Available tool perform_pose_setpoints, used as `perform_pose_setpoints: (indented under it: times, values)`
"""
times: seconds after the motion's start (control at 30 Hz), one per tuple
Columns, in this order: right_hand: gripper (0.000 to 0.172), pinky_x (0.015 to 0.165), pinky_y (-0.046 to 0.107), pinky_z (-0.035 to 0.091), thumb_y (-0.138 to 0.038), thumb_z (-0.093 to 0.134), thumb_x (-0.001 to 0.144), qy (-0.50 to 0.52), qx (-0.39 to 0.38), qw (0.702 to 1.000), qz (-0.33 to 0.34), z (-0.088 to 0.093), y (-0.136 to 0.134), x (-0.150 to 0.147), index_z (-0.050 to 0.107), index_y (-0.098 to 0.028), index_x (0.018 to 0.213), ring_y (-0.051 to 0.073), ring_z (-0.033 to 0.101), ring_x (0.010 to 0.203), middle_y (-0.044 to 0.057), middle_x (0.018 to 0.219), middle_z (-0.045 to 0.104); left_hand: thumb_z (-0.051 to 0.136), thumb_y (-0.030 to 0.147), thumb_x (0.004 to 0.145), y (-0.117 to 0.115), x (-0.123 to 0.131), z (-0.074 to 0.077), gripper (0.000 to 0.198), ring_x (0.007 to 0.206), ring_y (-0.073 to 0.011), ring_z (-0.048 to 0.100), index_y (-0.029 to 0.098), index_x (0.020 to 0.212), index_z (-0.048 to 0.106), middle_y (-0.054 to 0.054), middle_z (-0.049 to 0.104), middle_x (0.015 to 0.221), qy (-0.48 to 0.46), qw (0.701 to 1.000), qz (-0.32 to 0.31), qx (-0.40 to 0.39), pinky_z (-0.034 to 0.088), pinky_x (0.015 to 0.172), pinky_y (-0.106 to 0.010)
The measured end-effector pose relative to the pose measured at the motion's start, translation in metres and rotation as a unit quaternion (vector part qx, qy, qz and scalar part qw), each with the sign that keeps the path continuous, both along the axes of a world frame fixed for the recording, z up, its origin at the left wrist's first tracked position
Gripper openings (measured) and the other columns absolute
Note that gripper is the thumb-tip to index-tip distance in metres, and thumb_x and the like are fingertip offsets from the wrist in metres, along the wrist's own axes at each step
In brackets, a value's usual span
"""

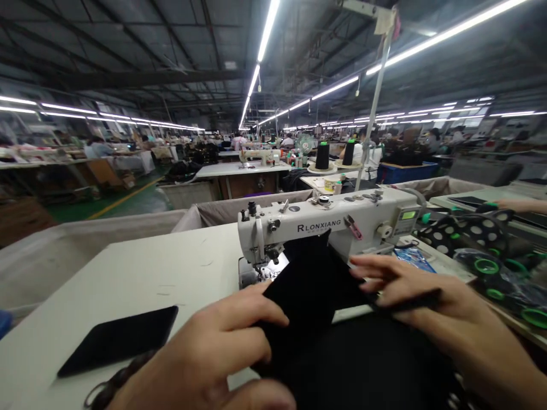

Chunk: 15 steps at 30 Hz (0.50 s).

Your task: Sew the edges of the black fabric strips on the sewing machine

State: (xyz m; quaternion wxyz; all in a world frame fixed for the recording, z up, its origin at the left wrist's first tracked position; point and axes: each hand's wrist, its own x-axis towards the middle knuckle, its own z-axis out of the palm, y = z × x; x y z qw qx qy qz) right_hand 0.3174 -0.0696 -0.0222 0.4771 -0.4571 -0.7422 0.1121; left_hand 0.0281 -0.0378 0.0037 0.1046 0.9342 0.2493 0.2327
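Observation:
Black fabric [305,287] is held up in front of the sewing machine [284,219], with one corner standing against the machine's arm. My left hand [222,336] grips its left edge, fingers curled over the cloth near the needle area. On the right, my right hand [405,287] pinches another edge of the fabric between thumb and fingers, slightly blurred. More black cloth hangs below, between both hands. A flat black piece [119,341] lies on the white sewing table [179,259] to the left. The needle tip is partly hidden.
Thread cones [323,156] stand behind the machine. To the right are polka-dot fabric [474,230], green-ringed spools [487,266] and a blue packet [413,258]. A cloth-lined bin [128,228] borders the table. Another person's arm [523,205] reaches in at far right.

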Motion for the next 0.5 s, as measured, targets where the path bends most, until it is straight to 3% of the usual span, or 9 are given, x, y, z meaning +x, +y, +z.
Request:
perform_pose_setpoints:
  times: [0.07, 0.13, 0.2, 0.27, 0.33, 0.43, 0.5]
  values:
    - [0.020, 0.078, 0.039, 0.050, -0.041, 0.061, 0.076, 0.091, -0.131, 0.979, 0.129, 0.007, 0.030, -0.010, 0.069, -0.023, 0.075, 0.025, 0.060, 0.095, 0.009, 0.109, 0.061, 0.054, 0.036, 0.081, 0.007, -0.003, 0.004, 0.024, 0.087, -0.0194, 0.059, 0.021, 0.063, 0.058, -0.004, 0.063, 0.093, 0.001, 1.000, -0.001, -0.030, 0.050, 0.083, -0.030]
    - [0.021, 0.077, 0.037, 0.049, -0.040, 0.063, 0.074, 0.164, -0.247, 0.928, 0.226, 0.004, 0.054, -0.020, 0.069, -0.019, 0.076, 0.022, 0.061, 0.086, 0.008, 0.096, 0.064, 0.054, 0.027, 0.081, 0.014, -0.006, 0.004, 0.021, 0.079, -0.0157, 0.058, 0.019, 0.061, 0.053, -0.004, 0.062, 0.088, 0.003, 0.998, -0.018, -0.055, 0.049, 0.080, -0.026]
    - [0.023, 0.070, 0.033, 0.049, -0.039, 0.066, 0.070, 0.218, -0.333, 0.873, 0.284, -0.004, 0.069, -0.030, 0.067, -0.016, 0.073, 0.018, 0.061, 0.070, 0.004, 0.076, 0.064, 0.052, 0.020, 0.080, 0.020, -0.011, 0.001, 0.019, 0.076, -0.0136, 0.057, 0.018, 0.062, 0.050, -0.003, 0.060, 0.085, 0.006, 0.996, -0.023, -0.081, 0.048, 0.077, -0.023]
    - [0.023, 0.063, 0.028, 0.047, -0.036, 0.068, 0.067, 0.245, -0.370, 0.848, 0.292, -0.012, 0.077, -0.041, 0.063, -0.014, 0.069, 0.014, 0.057, 0.060, 0.000, 0.064, 0.060, 0.051, 0.017, 0.079, 0.027, -0.020, -0.004, 0.013, 0.081, -0.0140, 0.056, 0.018, 0.067, 0.050, -0.005, 0.058, 0.091, 0.015, 0.995, -0.008, -0.103, 0.047, 0.077, -0.022]
    - [0.020, 0.058, 0.024, 0.044, -0.033, 0.066, 0.068, 0.233, -0.341, 0.873, 0.259, -0.016, 0.079, -0.055, 0.060, -0.014, 0.064, 0.011, 0.052, 0.055, -0.002, 0.059, 0.055, 0.053, 0.017, 0.078, 0.035, -0.030, -0.008, 0.001, 0.094, -0.0168, 0.053, 0.018, 0.077, 0.054, -0.007, 0.053, 0.107, 0.030, 0.992, 0.023, -0.118, 0.044, 0.084, -0.025]
    - [0.020, 0.052, 0.020, 0.037, -0.025, 0.061, 0.071, 0.160, -0.244, 0.935, 0.201, -0.014, 0.077, -0.074, 0.053, -0.015, 0.055, 0.009, 0.043, 0.053, -0.005, 0.055, 0.047, 0.061, 0.024, 0.074, 0.046, -0.035, -0.009, 0.020, 0.113, -0.0230, 0.043, 0.020, 0.093, 0.058, -0.008, 0.039, 0.129, 0.034, 0.986, 0.083, -0.137, 0.037, 0.095, -0.033]
    - [0.020, 0.053, 0.020, 0.035, -0.019, 0.058, 0.072, 0.124, -0.193, 0.955, 0.189, -0.011, 0.075, -0.085, 0.050, -0.016, 0.054, 0.009, 0.042, 0.055, -0.005, 0.056, 0.046, 0.065, 0.029, 0.071, 0.052, -0.031, -0.007, 0.023, 0.115, -0.0246, 0.042, 0.021, 0.092, 0.061, -0.007, 0.041, 0.130, 0.020, 0.981, 0.119, -0.153, 0.035, 0.097, -0.034]
